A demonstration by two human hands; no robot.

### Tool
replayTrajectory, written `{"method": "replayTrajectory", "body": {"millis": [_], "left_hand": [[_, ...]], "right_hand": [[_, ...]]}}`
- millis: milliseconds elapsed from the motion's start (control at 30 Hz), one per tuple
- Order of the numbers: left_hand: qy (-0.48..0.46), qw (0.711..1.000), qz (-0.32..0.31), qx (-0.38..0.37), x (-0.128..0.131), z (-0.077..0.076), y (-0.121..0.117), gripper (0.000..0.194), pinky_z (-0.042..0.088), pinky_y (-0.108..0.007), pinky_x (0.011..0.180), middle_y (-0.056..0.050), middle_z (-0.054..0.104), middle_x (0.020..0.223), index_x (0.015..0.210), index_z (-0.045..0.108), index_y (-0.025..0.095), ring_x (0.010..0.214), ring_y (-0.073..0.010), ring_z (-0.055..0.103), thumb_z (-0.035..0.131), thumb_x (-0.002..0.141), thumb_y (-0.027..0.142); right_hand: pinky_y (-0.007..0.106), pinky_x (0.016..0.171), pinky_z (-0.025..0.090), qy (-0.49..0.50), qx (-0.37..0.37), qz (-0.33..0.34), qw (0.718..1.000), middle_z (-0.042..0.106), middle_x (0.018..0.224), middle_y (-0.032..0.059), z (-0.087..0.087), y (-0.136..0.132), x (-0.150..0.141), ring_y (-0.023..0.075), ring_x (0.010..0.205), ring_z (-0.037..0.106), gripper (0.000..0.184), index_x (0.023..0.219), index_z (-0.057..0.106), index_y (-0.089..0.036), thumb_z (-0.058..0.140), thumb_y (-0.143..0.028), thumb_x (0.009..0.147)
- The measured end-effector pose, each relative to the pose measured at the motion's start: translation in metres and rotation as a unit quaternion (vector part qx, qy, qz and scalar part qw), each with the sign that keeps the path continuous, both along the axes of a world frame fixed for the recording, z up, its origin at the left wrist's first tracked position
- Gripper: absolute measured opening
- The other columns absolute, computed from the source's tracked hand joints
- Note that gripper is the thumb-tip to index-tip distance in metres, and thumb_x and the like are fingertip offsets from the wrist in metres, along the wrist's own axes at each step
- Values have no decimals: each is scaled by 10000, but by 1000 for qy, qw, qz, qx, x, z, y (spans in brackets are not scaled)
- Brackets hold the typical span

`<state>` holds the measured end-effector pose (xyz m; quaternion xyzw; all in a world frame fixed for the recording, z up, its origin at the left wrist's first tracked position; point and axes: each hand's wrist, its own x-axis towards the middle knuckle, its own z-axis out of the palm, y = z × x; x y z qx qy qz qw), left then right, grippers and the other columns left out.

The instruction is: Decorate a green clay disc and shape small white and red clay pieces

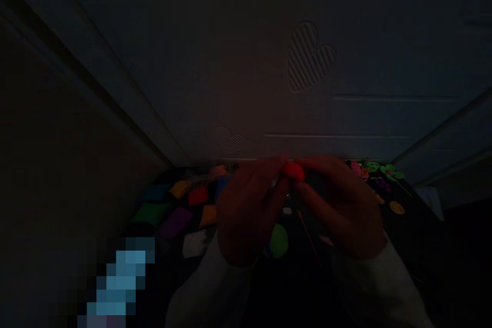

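In dim light, my left hand and my right hand meet above the dark table. Between their fingertips is a small rounded lump of red modelling clay, pinched from both sides. Below the hands lies a green disc, partly covered by something blue. A thin pink stick tool rests to its right, with a small white piece near its upper end. My right wrist is close to a flat pinkish piece.
Several coloured packets, among them a purple one and a white one, spread over the left side. Small shaped pieces, including a green flower and a yellow disc, lie at the right. A panel with embossed hearts rises behind.
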<state>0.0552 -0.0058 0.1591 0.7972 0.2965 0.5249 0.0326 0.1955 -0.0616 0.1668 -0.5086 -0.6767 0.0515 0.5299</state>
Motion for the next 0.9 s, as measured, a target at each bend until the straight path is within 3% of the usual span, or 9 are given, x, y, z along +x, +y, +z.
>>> {"method": "replayTrajectory", "body": {"millis": [133, 300, 500, 633, 733, 900], "left_hand": [[-6, 1000, -1, -15, -1, 0, -1, 153, 501, -205, 855, -25, 722, 951, 972, 677, 164, 892, -121, 651, 610, 836, 148], [-4, 1000, 16, -13, 0, -1, -1, 195, 514, -212, 845, -7, 727, 971, 1026, 655, 182, 899, -121, 656, 601, 841, 145], [4, 999, -33, 13, -1, -3, 1, 224, 525, -230, 859, -23, 711, 1049, 1050, 655, 201, 950, -126, 649, 614, 835, 154], [-21, 999, -42, -3, -1, -2, -1, 204, 527, -227, 868, -32, 720, 1024, 1008, 669, 191, 940, -120, 654, 630, 818, 127], [-50, 992, -71, -86, -1, 1, -1, 215, 544, -232, 847, -37, 726, 1028, 1023, 671, 183, 924, -129, 669, 641, 812, 159], [-108, 935, -170, -293, -6, 4, 5, 259, 570, -251, 797, -22, 724, 1062, 1113, 662, 251, 932, -154, 686, 568, 873, 275]], "right_hand": [[275, 847, 482, -21, 9, 5, 1000, 675, 1020, 24, 1, -1, 1, 136, 954, 598, 277, 1104, 598, -214, 617, -177, 831], [328, 834, 498, 13, -6, -4, 1000, 669, 1021, 31, -1, -2, 0, 163, 939, 612, 252, 1084, 594, -238, 612, -199, 836], [270, 818, 490, 17, -10, 0, 1000, 675, 984, 16, 0, -1, 2, 126, 908, 613, 226, 1053, 611, -212, 618, -173, 830], [289, 801, 507, 13, -8, -6, 1000, 687, 970, 21, 0, 0, 3, 140, 887, 627, 228, 1056, 622, -214, 622, -191, 829], [320, 794, 526, 28, -11, -24, 999, 694, 997, 29, -3, 0, 3, 160, 894, 645, 240, 1082, 623, -231, 598, -203, 845], [328, 752, 545, 82, -17, -52, 995, 709, 982, 20, -9, -1, -1, 167, 842, 673, 243, 1091, 635, -258, 582, -218, 857]]}}
